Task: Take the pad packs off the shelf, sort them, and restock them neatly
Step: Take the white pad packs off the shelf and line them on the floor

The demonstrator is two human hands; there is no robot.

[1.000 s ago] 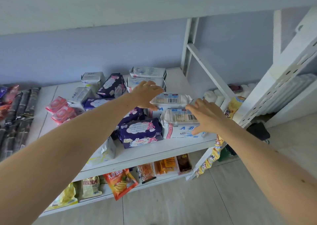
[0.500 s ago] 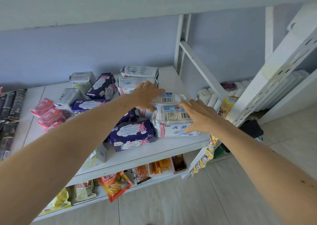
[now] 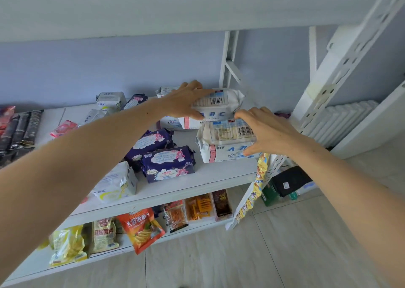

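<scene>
The left hand (image 3: 186, 102) grips a white ABC pad pack (image 3: 219, 103) from its left end, fingers spread over the barcoded top and thumb pressed against the front face. This pack sits toward the back right corner of the white shelf (image 3: 197, 182), on top of another white pack (image 3: 171, 123) whose blue lettering shows beneath it.

The right hand (image 3: 265, 129) grips a second white ABC pack (image 3: 225, 143) at its right end, fingers curled over the top edge by the barcode and thumb low on the front face. This pack stands near the front right corner of the shelf, just in front of the one in the left hand.

To the left of it, near the front edge, lie two dark purple pad packs (image 3: 167, 163), one touching the other and slightly behind it. Further left at the front edge a white and yellow ABC pack (image 3: 116, 184) is partly hidden by the left forearm. Toward the back edge stand a small white ABC pack (image 3: 110, 99) and another purple pack (image 3: 135, 100); a pink pack (image 3: 63, 128) lies toward the left, and dark sachets (image 3: 19, 127) line the far left end.

On the lower shelf (image 3: 131, 246) sit snack bags, among them an orange chip bag (image 3: 140, 228) hanging over the front edge. A strip of yellow packets (image 3: 256, 184) hangs by the perforated upright (image 3: 341, 68).
</scene>
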